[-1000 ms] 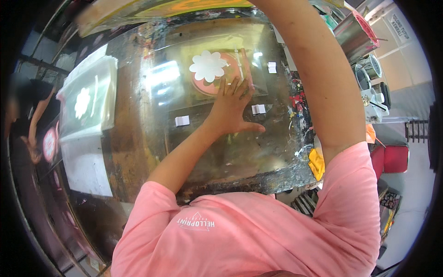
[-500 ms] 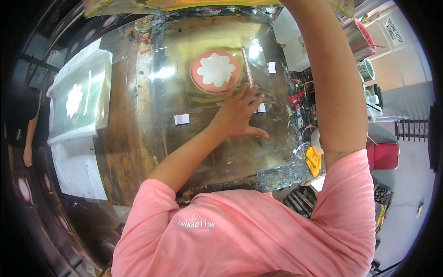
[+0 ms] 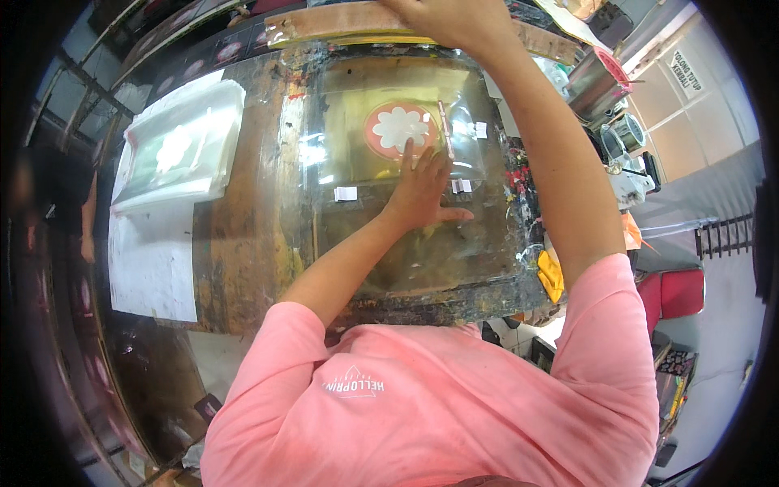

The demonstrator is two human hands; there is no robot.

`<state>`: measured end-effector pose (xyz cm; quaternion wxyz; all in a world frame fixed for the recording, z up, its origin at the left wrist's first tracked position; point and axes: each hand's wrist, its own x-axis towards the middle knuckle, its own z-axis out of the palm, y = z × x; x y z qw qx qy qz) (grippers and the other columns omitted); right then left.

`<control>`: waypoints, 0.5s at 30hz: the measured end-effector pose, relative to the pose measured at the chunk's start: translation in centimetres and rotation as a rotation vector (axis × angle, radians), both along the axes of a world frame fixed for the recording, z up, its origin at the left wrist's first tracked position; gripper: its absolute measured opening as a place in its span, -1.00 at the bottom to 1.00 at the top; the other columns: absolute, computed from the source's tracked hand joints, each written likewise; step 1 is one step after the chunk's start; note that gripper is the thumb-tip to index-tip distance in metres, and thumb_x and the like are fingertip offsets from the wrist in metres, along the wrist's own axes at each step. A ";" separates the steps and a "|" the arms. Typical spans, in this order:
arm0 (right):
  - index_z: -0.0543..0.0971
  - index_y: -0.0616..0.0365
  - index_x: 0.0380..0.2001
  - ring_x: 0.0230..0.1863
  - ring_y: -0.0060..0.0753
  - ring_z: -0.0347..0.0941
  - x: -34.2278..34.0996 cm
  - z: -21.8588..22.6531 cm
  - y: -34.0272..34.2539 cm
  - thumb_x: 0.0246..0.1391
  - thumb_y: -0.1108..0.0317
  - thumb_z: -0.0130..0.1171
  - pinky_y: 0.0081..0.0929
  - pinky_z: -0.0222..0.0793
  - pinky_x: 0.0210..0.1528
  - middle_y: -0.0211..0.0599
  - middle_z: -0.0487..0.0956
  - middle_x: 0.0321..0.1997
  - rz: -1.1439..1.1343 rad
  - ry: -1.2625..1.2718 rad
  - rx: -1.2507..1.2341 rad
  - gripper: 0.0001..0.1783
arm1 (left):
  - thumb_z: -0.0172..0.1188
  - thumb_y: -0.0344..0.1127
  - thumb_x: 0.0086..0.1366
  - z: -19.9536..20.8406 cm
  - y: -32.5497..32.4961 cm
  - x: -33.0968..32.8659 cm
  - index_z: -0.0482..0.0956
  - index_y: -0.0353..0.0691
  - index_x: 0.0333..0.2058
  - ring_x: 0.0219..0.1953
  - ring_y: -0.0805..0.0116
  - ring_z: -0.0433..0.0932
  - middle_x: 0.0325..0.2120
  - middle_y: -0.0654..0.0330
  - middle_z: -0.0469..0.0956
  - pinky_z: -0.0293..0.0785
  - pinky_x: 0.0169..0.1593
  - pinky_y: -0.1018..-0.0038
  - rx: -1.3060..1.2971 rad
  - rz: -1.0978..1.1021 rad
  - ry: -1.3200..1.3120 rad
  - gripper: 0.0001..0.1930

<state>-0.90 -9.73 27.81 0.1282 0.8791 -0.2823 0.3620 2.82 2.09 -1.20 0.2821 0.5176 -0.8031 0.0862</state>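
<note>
My left hand (image 3: 422, 188) lies open with its fingers spread on a clear plastic sheet (image 3: 471, 166). Its fingertips reach the lower edge of a coral-pink disc with a white flower shape (image 3: 403, 127). Just right of the disc runs a narrow pink-and-white strip (image 3: 445, 130). At the top of the view, my right hand (image 3: 454, 23) grips a long wooden frame (image 3: 341, 23) with yellow along its lower edge. The top of the picture cuts off part of that hand's fingers and most of the frame.
A stack of clear plastic sheets with a white flower print (image 3: 215, 134) lies on white paper (image 3: 154, 260) at the left of the stained table (image 3: 235, 276). Cans (image 3: 600, 77) and a yellow cloth (image 3: 550, 276) line the right side. Another person's arm (image 3: 88, 219) shows at far left.
The wooden frame and my right hand have come into view at the top. My left hand stays on the sheet, while the whole view has shifted slightly.
</note>
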 end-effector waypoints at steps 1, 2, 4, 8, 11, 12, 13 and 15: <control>0.71 0.30 -0.37 -0.22 0.16 0.66 -0.2 0.0 0.1 0.25 -0.28 0.04 0.04 0.48 -0.08 0.13 0.69 -0.37 -0.012 0.003 -0.012 -0.27 | 0.06 0.73 0.04 0.1 0.0 -0.1 0.42 -0.35 0.29 0.34 -0.19 0.33 0.09 -0.11 0.47 -0.18 0.47 -0.40 0.029 -0.001 -0.024 0.21; 0.72 0.27 -0.35 -0.21 0.13 0.66 -0.4 0.3 0.1 0.26 -0.28 0.02 0.01 0.45 -0.03 0.11 0.70 -0.38 -0.023 0.028 -0.003 -0.27 | 0.06 0.73 0.04 0.3 -0.1 -0.2 0.43 -0.36 0.28 0.34 -0.18 0.33 0.09 -0.11 0.48 -0.19 0.47 -0.41 0.057 0.002 -0.050 0.21; 0.71 0.28 -0.35 -0.21 0.12 0.66 -0.6 0.6 0.3 0.26 -0.29 0.02 0.01 0.45 -0.03 0.10 0.70 -0.37 -0.040 0.045 0.045 -0.27 | 0.05 0.73 0.03 0.5 -0.1 -0.4 0.45 -0.37 0.26 0.34 -0.17 0.33 0.08 -0.11 0.48 -0.19 0.47 -0.42 0.123 -0.005 -0.079 0.21; 0.71 0.29 -0.28 -0.21 0.11 0.67 -0.3 0.6 0.5 0.26 -0.29 0.03 0.01 0.46 -0.05 0.09 0.71 -0.36 -0.039 0.035 0.050 -0.26 | 0.10 0.70 0.04 0.3 0.2 -0.4 0.47 -0.37 0.25 0.35 -0.17 0.33 0.10 -0.10 0.49 -0.23 0.48 -0.39 0.115 -0.010 -0.046 0.18; 0.67 0.26 -0.34 -0.29 0.07 0.66 -0.2 -0.2 0.5 0.25 -0.25 0.08 -0.01 0.48 -0.07 0.01 0.69 -0.45 -0.013 -0.062 -0.023 -0.33 | 0.25 0.52 0.15 2.1 1.1 1.3 0.48 -0.38 0.23 0.28 -0.06 0.43 0.06 -0.05 0.54 -0.02 0.49 -0.19 0.016 0.048 0.160 0.03; 0.65 0.24 -0.37 -0.31 0.04 0.65 -0.4 -0.3 0.7 0.25 -0.21 0.10 -0.01 0.46 -0.07 -0.03 0.66 -0.48 -0.058 0.021 0.068 -0.38 | 0.30 0.44 0.19 3.5 1.9 2.4 0.48 -0.38 0.22 0.24 0.00 0.48 0.04 -0.02 0.56 0.10 0.49 -0.10 -0.009 0.072 0.254 -0.04; 0.63 0.22 -0.40 -0.33 0.01 0.63 -1.0 -0.3 1.0 0.24 -0.18 0.12 -0.02 0.44 -0.07 -0.07 0.64 -0.50 -0.113 0.101 0.163 -0.42 | 0.43 0.20 0.17 6.9 3.0 3.8 0.44 -0.36 0.27 0.12 0.09 0.55 -0.01 0.01 0.59 0.33 0.33 0.05 0.154 0.224 0.591 -0.12; 0.64 0.20 -0.30 -0.28 0.02 0.62 -1.1 -1.7 2.6 0.24 -0.16 0.17 -0.02 0.41 -0.04 -0.09 0.64 -0.44 -0.102 0.162 0.204 -0.45 | 0.62 -0.30 0.06 8.1 4.1 11.5 0.32 -0.33 0.39 -0.17 0.29 0.67 -0.16 0.05 0.65 0.64 -0.12 0.40 0.243 0.293 1.493 -0.06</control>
